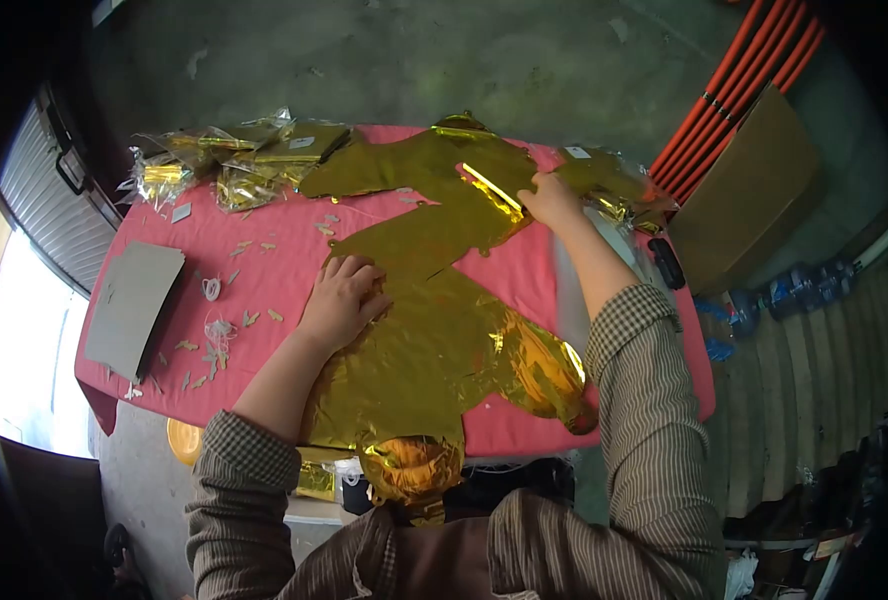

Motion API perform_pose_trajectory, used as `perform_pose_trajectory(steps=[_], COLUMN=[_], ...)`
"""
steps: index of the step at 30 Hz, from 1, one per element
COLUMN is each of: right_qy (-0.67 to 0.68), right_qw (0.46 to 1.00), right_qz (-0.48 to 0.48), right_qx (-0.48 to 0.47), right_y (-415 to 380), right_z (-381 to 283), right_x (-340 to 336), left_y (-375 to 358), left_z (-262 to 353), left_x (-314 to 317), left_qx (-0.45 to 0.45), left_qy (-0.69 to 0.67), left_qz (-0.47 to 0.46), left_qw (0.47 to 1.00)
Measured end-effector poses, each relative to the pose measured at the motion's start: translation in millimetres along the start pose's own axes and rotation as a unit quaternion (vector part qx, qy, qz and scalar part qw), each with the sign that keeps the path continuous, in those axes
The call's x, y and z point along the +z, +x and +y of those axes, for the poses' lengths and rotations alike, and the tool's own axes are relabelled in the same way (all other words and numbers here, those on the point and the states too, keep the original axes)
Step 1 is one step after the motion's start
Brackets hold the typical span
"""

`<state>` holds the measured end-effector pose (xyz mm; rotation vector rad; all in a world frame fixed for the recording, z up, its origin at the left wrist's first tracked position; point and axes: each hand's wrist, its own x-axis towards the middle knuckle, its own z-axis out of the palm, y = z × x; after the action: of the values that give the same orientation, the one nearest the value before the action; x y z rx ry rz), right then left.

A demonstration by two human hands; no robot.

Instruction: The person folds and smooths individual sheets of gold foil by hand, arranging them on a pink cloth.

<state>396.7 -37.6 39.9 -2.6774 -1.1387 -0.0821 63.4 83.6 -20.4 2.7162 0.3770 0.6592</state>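
Deflated gold foil balloon sheets (pixel 404 335) lie spread over the middle of the table, flat in places and crumpled at the lower ends. My left hand (pixel 344 305) rests on the left edge of the foil, its fingers a little bent and apart. At the upper right, my right hand (pixel 552 200) is closed with fingers pinched at the edge of the foil balloon, beside a shiny folded strip. What lies under its fingertips is partly hidden. One puffed foil part (pixel 539 370) sits below my right forearm, and another (pixel 414 465) hangs over the near edge.
The pink-covered table (pixel 254 215) holds clear packets of gold foil (pixel 274 160), a stack of grey cards (pixel 136 305), white string (pixel 212 290), small paper scraps and a black object (pixel 666 262). Cardboard (pixel 749 195) and orange tubes (pixel 734 80) stand to the right.
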Motion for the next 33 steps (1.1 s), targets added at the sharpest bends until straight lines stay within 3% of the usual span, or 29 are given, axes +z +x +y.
perform_pose_trajectory(steps=[2, 4, 5, 7, 12, 15, 17, 18, 19, 21, 25, 29, 33], right_qy=[-0.018, -0.095, -0.099, -0.049, 0.025, 0.063, 0.118, 0.097, 0.098, 0.235, 0.27, 0.254, 0.139], right_qw=[0.999, 0.982, 0.982, 0.98, 0.979, 0.97, 0.979, 0.967, 0.967, 0.945, 0.927, 0.903, 0.855], right_qz=[0.031, 0.149, 0.148, 0.092, 0.068, 0.16, 0.164, 0.236, 0.235, 0.217, 0.212, 0.193, 0.191], right_qx=[0.028, 0.059, 0.061, 0.171, 0.19, 0.17, 0.03, 0.012, 0.012, -0.067, -0.153, -0.286, -0.462], right_y=[7, 12, 13, 18, 29, 50, 51, 54, 53, 51, 29, 0, -31], right_z=[20, 44, 55, 69, 81, 89, 82, 72, 59, 31, -25, -63, -86], right_x=[-8, -17, -21, -27, -13, 6, 3, 9, 8, 0, -5, 9, 31], left_y=[0, 0, 0, 1, 1, 0, 1, 2, 2, 2, 1, 1, 0], left_z=[2, 2, 2, 5, 7, 5, 5, 6, 7, 7, 7, 7, 3], left_x=[0, -1, -1, -2, -3, -3, -3, -3, -4, -5, -5, -6, -2], left_qx=[-0.014, -0.013, -0.015, -0.02, -0.023, -0.028, -0.028, -0.028, -0.035, -0.043, -0.036, -0.027, -0.026], left_qy=[0.003, 0.0, 0.002, 0.001, -0.003, -0.001, 0.003, 0.004, -0.002, -0.005, 0.001, 0.007, 0.013], left_qz=[-0.008, -0.008, -0.009, -0.012, -0.018, -0.015, -0.02, -0.022, -0.026, -0.033, -0.027, -0.023, -0.018], left_qw=[1.0, 1.0, 1.0, 1.0, 1.0, 1.0, 0.999, 0.999, 0.999, 0.999, 0.999, 0.999, 0.999])
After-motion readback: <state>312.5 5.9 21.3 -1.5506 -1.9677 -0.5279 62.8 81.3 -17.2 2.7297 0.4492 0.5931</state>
